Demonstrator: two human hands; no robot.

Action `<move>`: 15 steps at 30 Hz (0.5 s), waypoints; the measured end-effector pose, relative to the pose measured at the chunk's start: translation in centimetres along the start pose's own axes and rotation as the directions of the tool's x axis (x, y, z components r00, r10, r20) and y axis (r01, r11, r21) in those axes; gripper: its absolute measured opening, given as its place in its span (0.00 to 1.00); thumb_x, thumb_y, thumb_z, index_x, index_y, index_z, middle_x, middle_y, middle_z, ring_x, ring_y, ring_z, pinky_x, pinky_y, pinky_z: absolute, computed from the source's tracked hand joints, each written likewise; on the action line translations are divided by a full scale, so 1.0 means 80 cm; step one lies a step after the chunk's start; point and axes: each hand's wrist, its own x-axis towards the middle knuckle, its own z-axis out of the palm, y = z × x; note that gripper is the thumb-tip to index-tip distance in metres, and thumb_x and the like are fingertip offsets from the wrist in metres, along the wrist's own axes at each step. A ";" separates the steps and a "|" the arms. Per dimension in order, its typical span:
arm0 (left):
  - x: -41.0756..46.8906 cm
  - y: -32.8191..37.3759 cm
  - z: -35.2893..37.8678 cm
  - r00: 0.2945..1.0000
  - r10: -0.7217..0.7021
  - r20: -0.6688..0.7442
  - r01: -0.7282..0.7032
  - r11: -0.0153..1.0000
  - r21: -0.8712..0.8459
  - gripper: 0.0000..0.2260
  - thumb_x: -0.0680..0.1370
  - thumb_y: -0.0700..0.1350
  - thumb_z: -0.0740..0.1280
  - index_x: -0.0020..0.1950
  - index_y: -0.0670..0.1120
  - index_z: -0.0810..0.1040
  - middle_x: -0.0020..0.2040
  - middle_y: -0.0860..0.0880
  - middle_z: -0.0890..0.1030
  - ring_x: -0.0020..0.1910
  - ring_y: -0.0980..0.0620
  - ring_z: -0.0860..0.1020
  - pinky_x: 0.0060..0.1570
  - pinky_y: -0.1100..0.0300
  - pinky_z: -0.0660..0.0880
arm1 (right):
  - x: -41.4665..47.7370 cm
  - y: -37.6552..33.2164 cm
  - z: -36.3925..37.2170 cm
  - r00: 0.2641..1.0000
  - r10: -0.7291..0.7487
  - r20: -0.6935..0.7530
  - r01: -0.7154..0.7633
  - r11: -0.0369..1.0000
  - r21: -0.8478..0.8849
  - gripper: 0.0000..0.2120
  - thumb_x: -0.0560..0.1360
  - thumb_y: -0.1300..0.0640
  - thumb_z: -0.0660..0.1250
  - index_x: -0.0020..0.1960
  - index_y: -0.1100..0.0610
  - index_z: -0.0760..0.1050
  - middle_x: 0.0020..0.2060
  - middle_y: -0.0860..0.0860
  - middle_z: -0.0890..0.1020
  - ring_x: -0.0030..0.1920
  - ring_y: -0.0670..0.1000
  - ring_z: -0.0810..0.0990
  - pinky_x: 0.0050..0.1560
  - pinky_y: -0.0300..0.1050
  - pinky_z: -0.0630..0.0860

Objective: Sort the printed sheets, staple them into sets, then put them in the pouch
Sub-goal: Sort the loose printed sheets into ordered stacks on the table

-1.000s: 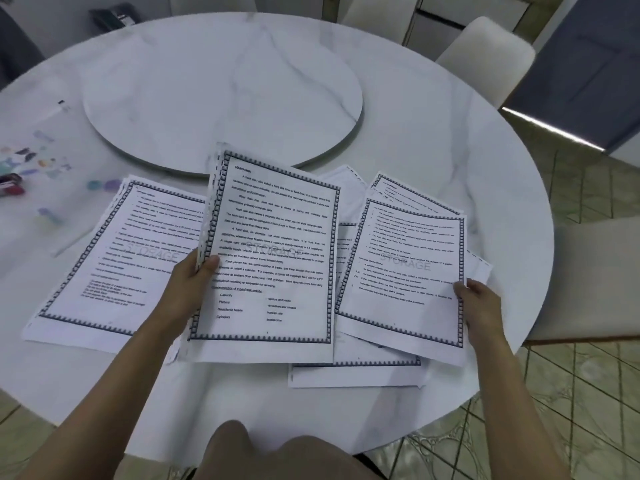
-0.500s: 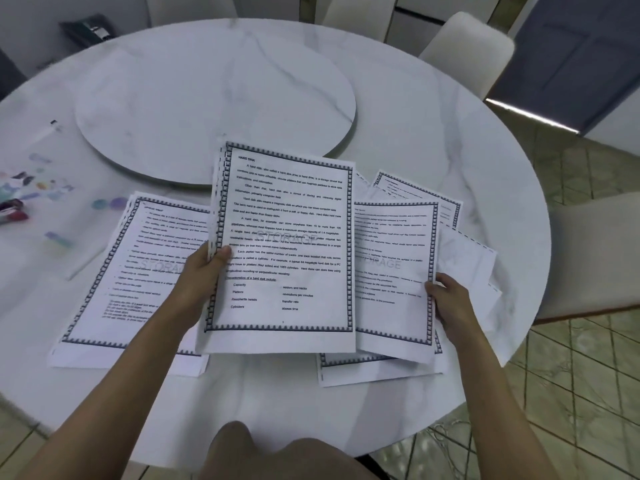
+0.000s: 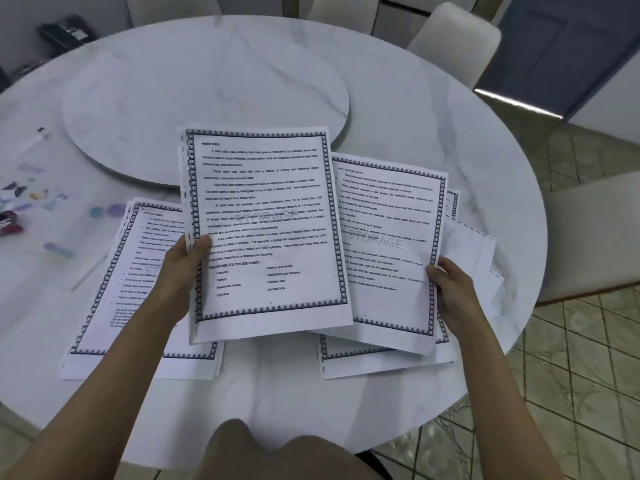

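Left hand (image 3: pixel 188 268) pinches one sheet (image 3: pixel 266 230) at centre frame; right hand (image 3: pixel 450 292) pinches another (image 3: pixel 388 251) beside it. Light and floppy, they likely handle best gripped at the side edges.

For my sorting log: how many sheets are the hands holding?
2 visible: the centre sheet in the left hand, the right sheet in the right hand; others may hide behind.

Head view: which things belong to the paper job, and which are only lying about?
Job: front sheet, held by the left hand; second sheet, held by the right hand; left pile; right pile; clear pouch; small red thing, perhaps the stapler.
Lying about: turntable; chair; black object beyond the table.
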 end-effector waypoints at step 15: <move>0.005 -0.014 -0.022 0.998 -0.061 0.008 0.061 0.998 -0.012 0.11 0.80 0.45 0.60 0.62 0.47 0.73 0.55 0.48 0.78 0.57 0.47 0.75 0.63 0.50 0.68 | -0.011 0.001 0.021 1.000 -0.010 0.024 0.009 1.000 0.014 0.09 0.78 0.65 0.58 0.54 0.60 0.75 0.47 0.54 0.82 0.44 0.49 0.82 0.45 0.36 0.80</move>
